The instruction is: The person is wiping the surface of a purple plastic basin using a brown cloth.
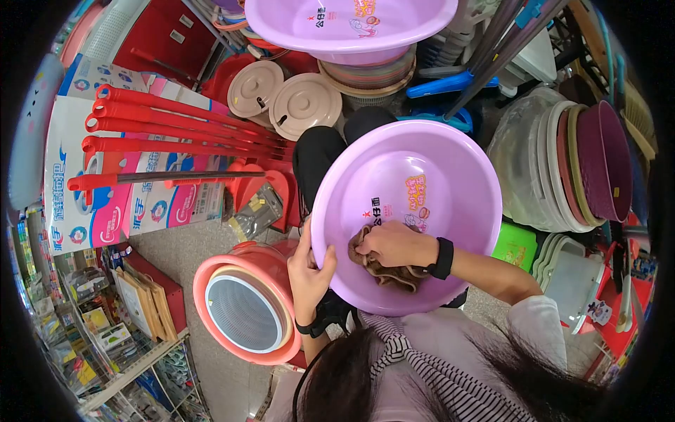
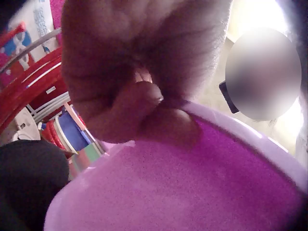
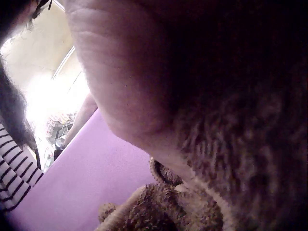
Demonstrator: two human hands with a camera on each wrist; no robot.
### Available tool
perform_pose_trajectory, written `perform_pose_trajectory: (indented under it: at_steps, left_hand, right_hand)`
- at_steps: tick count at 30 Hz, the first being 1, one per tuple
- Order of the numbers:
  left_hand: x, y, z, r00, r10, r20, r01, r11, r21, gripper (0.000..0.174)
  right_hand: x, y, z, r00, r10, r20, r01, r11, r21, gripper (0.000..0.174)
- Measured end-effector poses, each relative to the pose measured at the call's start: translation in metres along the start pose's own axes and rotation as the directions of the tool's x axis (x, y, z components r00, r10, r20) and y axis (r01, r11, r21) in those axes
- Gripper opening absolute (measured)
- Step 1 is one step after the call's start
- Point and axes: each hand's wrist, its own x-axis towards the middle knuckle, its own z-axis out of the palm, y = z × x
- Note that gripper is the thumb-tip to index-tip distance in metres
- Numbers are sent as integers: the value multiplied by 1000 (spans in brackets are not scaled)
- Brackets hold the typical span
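Observation:
A purple basin (image 1: 450,158) is tilted on the person's lap, its inside facing the head camera, with printed characters on its inner wall. The left hand (image 1: 309,278) grips its left rim, thumb inside; in the left wrist view the left hand (image 2: 139,96) is curled at the rim of the basin (image 2: 144,187). Inside, the right hand (image 1: 397,245) holds a crumpled brown cloth (image 1: 397,276) against the lower wall. The right wrist view shows the cloth (image 3: 168,207) under the right hand (image 3: 125,77), whose fingertips are hidden.
Another purple basin (image 1: 344,46) stands on a stack ahead. Red-handled poles (image 1: 176,144) and printed boxes (image 1: 70,176) are at left, above a pink tub (image 1: 204,281) holding a grey basket (image 1: 242,313). Stacked basins (image 1: 612,162) stand at right, and lidded beige buckets (image 1: 306,105) beyond the knees.

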Motion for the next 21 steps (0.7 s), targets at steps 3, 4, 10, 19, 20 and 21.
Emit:
perform_pose_trajectory:
  at_steps: [3, 4, 10, 19, 20, 21]
  left_hand:
    - [-1, -8, -3, 999, -51, -14, 51, 999, -3, 58]
    - [-1, -13, -4, 999, -47, -24, 47, 999, 19, 57]
    - [-5, -18, -6, 998, -26, -51, 28, 999, 43, 58]
    - [-3, -5, -1, 998, -52, -32, 53, 998, 25, 59]
    - [-2, -4, 0, 999, -27, -38, 28, 999, 18, 58]
    - [-2, -3, 1, 999, -31, -42, 32, 999, 15, 58]
  right_hand:
    - [2, -5, -4, 995, 83, -52, -84, 996, -21, 25]
    - [3, -5, -7, 982, 149, -116, -154, 987, -35, 27]
    - [7, 16, -28, 862, 206, -462, -351, 901, -253, 36]
    - [-57, 39, -49, 791, 494, -360, -603, 535, -591, 12]
    - [-65, 41, -47, 839, 490, -239, -509, 550, -662, 10]
    - [-68, 43, -41, 840, 490, -234, -505, 550, -665, 10]
